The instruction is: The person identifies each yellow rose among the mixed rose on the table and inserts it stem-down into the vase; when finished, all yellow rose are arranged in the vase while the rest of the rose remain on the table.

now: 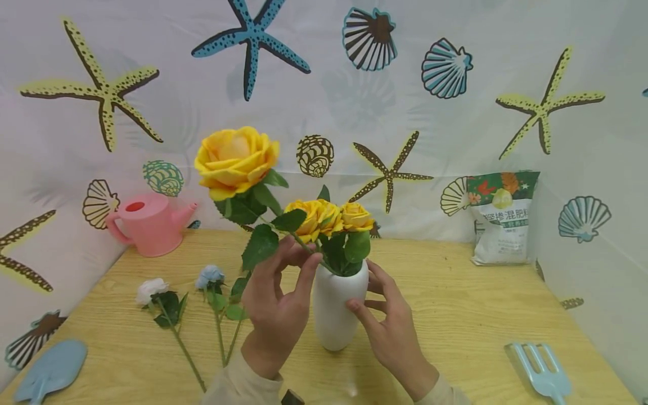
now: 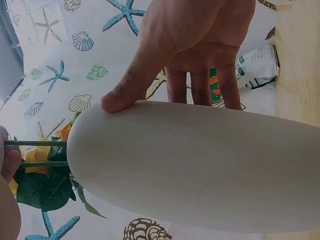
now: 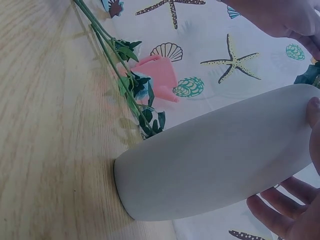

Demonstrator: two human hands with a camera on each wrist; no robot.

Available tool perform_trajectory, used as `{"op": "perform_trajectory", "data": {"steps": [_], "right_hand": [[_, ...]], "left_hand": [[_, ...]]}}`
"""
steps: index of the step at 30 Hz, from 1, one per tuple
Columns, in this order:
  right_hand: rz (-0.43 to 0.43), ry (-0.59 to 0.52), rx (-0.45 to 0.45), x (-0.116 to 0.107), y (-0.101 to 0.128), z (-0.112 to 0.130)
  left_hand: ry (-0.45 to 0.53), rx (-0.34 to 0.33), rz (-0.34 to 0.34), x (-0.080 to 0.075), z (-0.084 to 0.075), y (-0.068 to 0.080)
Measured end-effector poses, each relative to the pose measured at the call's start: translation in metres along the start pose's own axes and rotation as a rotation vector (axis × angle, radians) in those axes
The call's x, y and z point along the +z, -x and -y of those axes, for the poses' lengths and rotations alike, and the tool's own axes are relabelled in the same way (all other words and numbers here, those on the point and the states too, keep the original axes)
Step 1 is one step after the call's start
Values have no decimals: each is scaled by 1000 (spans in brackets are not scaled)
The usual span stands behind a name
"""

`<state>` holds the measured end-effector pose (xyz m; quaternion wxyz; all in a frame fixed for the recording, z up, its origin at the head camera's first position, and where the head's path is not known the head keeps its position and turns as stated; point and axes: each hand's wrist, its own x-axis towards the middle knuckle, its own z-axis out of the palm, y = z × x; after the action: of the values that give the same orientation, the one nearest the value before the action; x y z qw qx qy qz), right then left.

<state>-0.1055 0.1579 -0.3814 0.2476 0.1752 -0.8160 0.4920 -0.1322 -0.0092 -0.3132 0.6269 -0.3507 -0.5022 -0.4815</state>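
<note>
While your right hand (image 1: 390,315) steadies the white vase (image 1: 338,306) at table center, your left hand (image 1: 277,304) pinches the stem of a big yellow rose (image 1: 235,157) between thumb & fingers, just left of the vase mouth. The stem runs on a slant: bloom up & to the left, well above the rim, lower end angling down-right to the opening, where two smaller yellow roses (image 1: 331,216) already sit. So the stem's long axis points at the mouth, & your left hand, right beside the rim, is the nearer one to it.

Right hand: fingers spread & lightly curved round the vase's right flank, thumb on the front. The left wrist view shows thumb & fingertips (image 2: 202,90) touching the wall, a cradling hold, not a tight clamp. The vase stands upright on the wooden table (image 1: 455,315).

Lying flat left of the vase: a white rose (image 1: 151,289) & a pale blue rose (image 1: 210,275), stems toward you. Further off: pink watering can (image 1: 147,222) at back left, fertilizer bag (image 1: 501,216) back right, blue hand fork (image 1: 541,368) front right, blue trowel (image 1: 50,368) front left.
</note>
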Motion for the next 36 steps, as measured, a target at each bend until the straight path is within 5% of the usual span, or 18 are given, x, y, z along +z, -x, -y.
{"op": "perform_trajectory", "data": {"steps": [7, 17, 22, 36], "right_hand": [[2, 18, -5, 0, 0, 0], [-11, 9, -13, 1, 0, -2], [-2, -3, -22, 2, 0, -3], [26, -20, 27, 1, 1, -2]], "left_hand": [[-111, -111, 189, -2, -11, 1], [-266, -19, 395, -7, -9, 14], [-232, 30, 412, -7, -8, 16], [-211, 18, 411, -9, -9, 18]]}}
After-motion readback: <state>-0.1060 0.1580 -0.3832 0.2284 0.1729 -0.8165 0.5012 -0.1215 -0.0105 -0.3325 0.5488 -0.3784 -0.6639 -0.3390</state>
